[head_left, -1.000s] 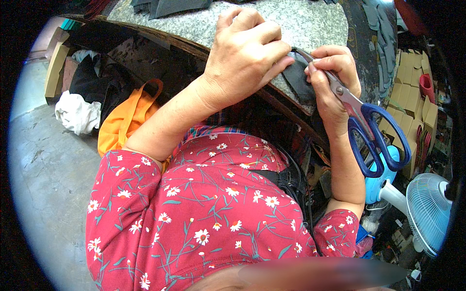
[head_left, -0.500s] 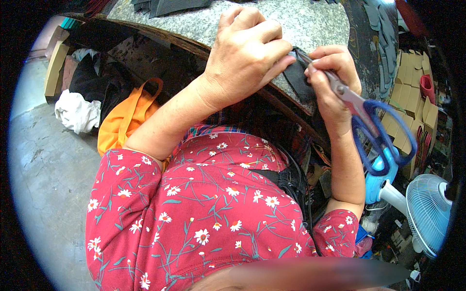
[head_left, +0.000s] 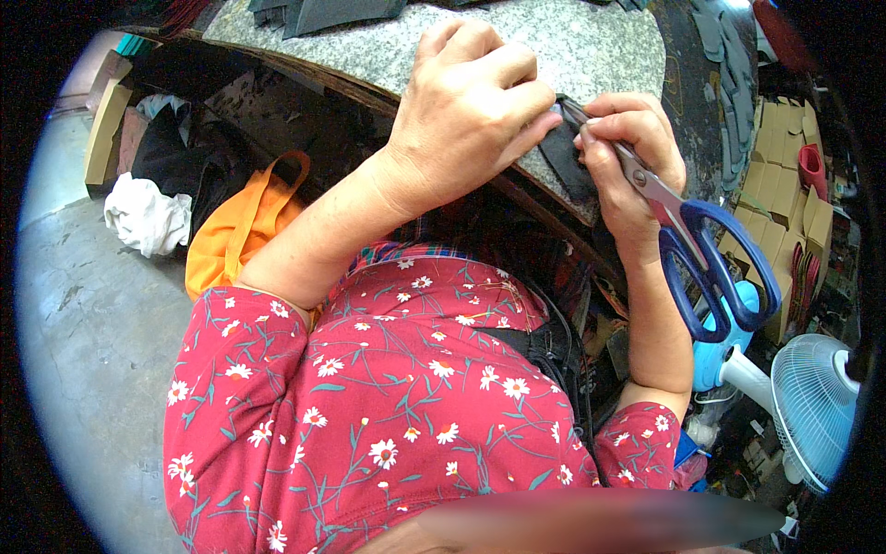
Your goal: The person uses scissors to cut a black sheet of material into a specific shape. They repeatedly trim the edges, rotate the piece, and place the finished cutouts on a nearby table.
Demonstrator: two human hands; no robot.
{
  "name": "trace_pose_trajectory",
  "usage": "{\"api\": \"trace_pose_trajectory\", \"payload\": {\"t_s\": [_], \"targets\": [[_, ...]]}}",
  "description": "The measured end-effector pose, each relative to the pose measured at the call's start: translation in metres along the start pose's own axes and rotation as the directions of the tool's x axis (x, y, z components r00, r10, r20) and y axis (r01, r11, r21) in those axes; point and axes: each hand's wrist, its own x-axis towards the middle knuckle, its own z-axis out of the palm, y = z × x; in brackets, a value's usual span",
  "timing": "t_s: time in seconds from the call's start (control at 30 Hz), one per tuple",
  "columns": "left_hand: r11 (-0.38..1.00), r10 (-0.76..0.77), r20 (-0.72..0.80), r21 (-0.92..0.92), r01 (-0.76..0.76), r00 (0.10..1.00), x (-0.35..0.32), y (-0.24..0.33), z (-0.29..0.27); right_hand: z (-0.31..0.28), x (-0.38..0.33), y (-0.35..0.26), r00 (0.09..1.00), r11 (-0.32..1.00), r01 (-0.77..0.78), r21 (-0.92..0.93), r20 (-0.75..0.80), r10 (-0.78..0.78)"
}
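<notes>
My right hand (head_left: 637, 152) grips a pair of scissors (head_left: 659, 192) by the blades, near their tips. The blue handle loops hang out past my wrist, toward the lower right. A dark grey flat piece of material (head_left: 565, 159) lies at the blade tips, over the table's near edge. My left hand (head_left: 475, 115) is closed beside it, fingers curled and thumb pressed in at that piece. What exactly sits between the left fingertips is mostly hidden by the hand itself.
A grey speckled slab (head_left: 609, 51) tops the worktable, with dark flat pieces (head_left: 341, 14) at the far edge and a row of grey pieces (head_left: 729, 111) at right. An orange bag (head_left: 245, 222) is at left. Cardboard boxes (head_left: 784, 138) and a blue fan (head_left: 812, 406) stand at right.
The scissors' handles have swung slightly down and left, turning in my right hand. Both hands stay nearly in place.
</notes>
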Motion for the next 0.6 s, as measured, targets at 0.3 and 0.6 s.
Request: {"api": "trace_pose_trajectory", "payload": {"t_s": [0.3,0.6], "targets": [[1.0,0.018,0.025,0.021,-0.018,1.0,0.002,0.0012,-0.0021,-0.0005,-0.0026,0.0008,0.995,0.985,-0.073,0.157,-0.061,0.083],[1.0,0.01,0.01,-0.008,-0.01,1.0,0.0011,0.0008,-0.0002,-0.0013,-0.0015,0.0017,0.996,0.989,-0.077,0.129,-0.037,0.083]]}}
